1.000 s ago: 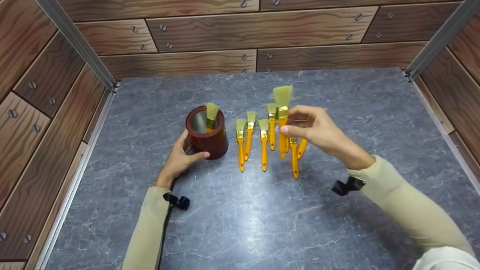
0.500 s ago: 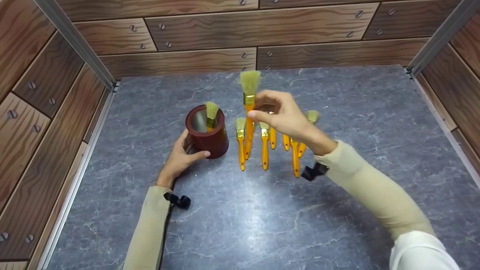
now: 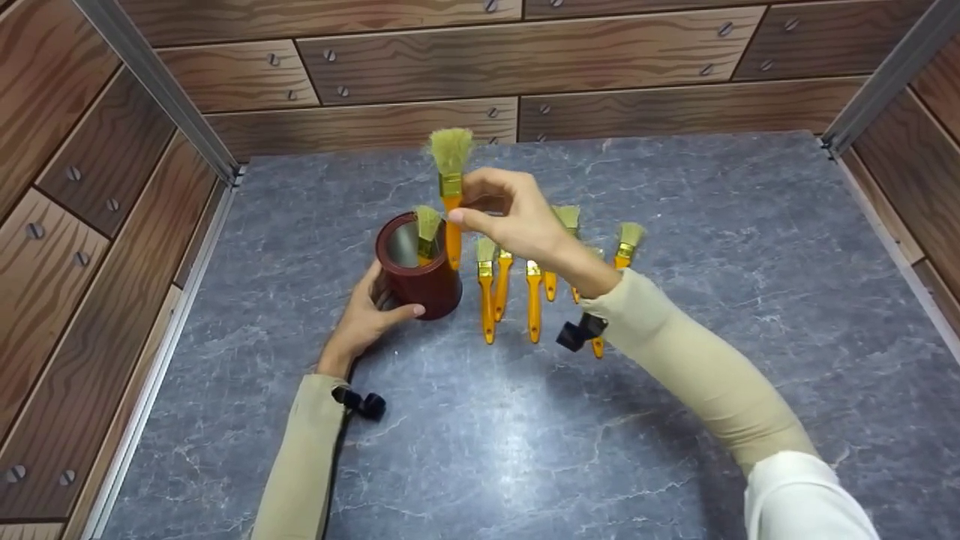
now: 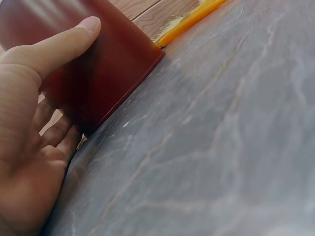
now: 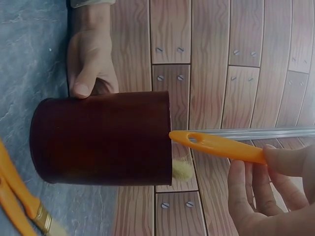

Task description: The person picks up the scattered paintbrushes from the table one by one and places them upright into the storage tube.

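Note:
My left hand point(image 3: 361, 319) holds a dark red can point(image 3: 426, 291) from its left side, with the thumb across the front. The can stands upright on the table, and one paintbrush point(image 3: 427, 225) pokes out of it, bristles up. Between thumb and fingers my right hand point(image 3: 521, 214) pinches another paintbrush point(image 3: 451, 161) by its yellow handle, bristles upward. In the right wrist view, the handle's holed end point(image 5: 197, 138) is right by the can's rim; whether they touch I cannot tell. The left wrist view shows the thumb point(image 4: 74, 44) on the can's wall.
Several paintbrushes point(image 3: 487, 300) with yellow handles lie on the grey marbled table point(image 3: 450, 450), right of the can; my right arm hides some partly. Wood-patterned panels point(image 3: 405, 67) stand behind and at both sides.
My right hand has lifted the paintbrush from among those on the right and carried it left to the can. The left hand and the can have stayed in place.

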Demonstrator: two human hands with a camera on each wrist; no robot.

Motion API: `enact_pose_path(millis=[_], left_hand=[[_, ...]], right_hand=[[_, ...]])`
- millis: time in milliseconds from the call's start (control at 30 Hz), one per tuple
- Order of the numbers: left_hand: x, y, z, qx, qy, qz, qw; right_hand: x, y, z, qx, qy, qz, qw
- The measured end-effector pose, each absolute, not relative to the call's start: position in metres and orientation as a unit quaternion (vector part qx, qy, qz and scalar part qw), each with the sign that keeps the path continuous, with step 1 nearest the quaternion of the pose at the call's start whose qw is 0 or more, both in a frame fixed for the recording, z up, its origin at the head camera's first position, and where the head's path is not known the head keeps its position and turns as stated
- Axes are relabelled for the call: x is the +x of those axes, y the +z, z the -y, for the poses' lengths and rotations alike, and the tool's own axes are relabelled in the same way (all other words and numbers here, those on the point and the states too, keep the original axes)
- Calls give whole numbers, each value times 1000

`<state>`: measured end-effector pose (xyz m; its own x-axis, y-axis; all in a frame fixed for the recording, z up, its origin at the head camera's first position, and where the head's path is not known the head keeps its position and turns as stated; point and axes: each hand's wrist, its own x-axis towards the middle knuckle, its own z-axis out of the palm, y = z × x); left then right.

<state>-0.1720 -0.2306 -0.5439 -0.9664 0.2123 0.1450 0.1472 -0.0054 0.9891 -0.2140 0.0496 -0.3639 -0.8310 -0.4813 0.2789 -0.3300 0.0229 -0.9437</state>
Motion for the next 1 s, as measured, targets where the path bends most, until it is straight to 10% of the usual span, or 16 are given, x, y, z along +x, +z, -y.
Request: enact_pose_path(millis=[1000], left_hand=[[-172,-543,231,142,692,-707,26]], right_hand=[[-229,-393,24,-293,-627,-722,4]])
